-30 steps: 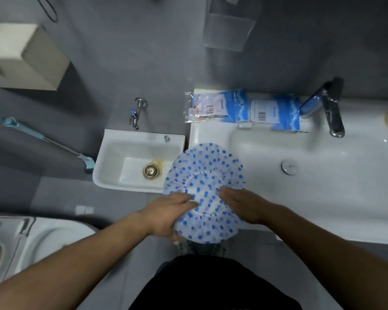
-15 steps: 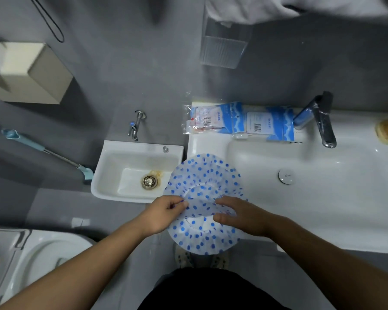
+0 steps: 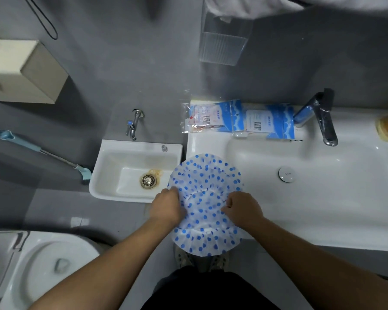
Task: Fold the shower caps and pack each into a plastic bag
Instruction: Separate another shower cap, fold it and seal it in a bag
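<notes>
We see the shower cap (image 3: 207, 189), clear with blue dots, spread open and roughly round over the front left corner of the white washbasin (image 3: 323, 231), its near edge hanging past the front rim. Our left hand (image 3: 166, 208) has its fingers curled and grips the cap's left side. Our right hand (image 3: 242, 209) has its fingers curled too and pinches the cap on the right, near the gathered inner ring. Two blue-and-clear plastic bags (image 3: 213, 118) lie side by side on the worktop behind the basin, left of the faucet (image 3: 325, 121), well apart from the cap. A small low sink (image 3: 126, 171) sits just left of the cap.
</notes>
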